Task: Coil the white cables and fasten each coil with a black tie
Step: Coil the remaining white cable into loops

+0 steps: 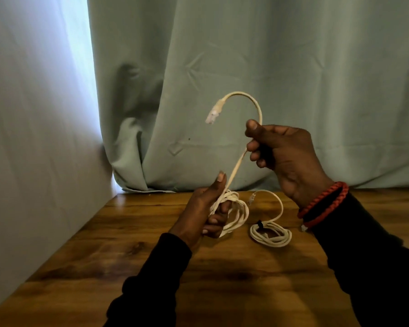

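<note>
Now your left hand (207, 208) grips the coil (234, 210), while your right hand (281, 152) pinches the cable (236, 171) rising from it, plug (211, 115) arching beyond your right fingers.

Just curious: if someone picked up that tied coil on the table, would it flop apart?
Probably not: a black tie cinches the tied coil, so its loops should stay bundled. Its loose end arches up unsupported, suggesting springy, fairly stiff cable. It looks light.
</note>
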